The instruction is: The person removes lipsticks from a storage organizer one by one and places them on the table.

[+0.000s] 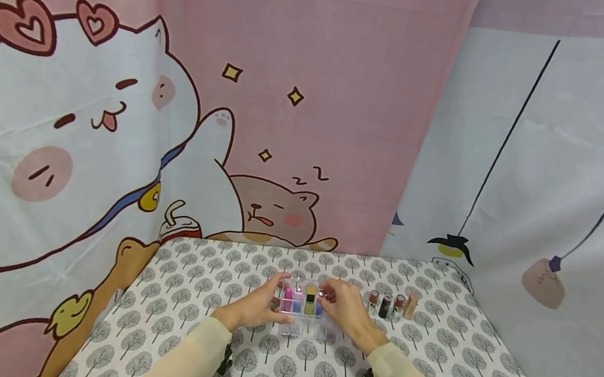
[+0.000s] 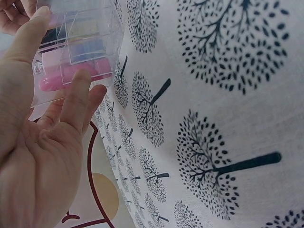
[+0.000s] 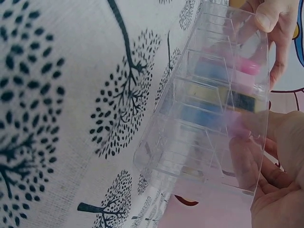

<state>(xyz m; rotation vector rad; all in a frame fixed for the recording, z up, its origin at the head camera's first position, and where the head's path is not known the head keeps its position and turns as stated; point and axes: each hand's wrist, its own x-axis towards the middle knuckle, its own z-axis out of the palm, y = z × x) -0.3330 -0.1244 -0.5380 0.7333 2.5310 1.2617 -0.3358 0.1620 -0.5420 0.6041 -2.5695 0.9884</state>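
A clear plastic lipstick organizer (image 1: 291, 328) with open compartments stands on the table between my hands. My left hand (image 1: 257, 304) grips its left side, thumb on one face and fingers on the other. Its slots hold a bright pink tube (image 2: 57, 80), a pink-and-blue lipstick (image 1: 297, 303), a yellow tube with a black band (image 3: 242, 101) and another pink-and-blue lipstick (image 3: 202, 116). At the right side, my right hand (image 1: 346, 309) pinches the top of that last lipstick, its fingertips partly seen through the plastic in the right wrist view.
Right of the organizer several lipsticks stand in a row: a reddish-brown-topped one (image 1: 373, 301), a black one (image 1: 385, 306), another reddish-brown-topped one (image 1: 398, 307) and a tan one (image 1: 410, 306). The tree-print tablecloth (image 1: 181, 310) meets a cartoon curtain (image 1: 341, 125) behind.
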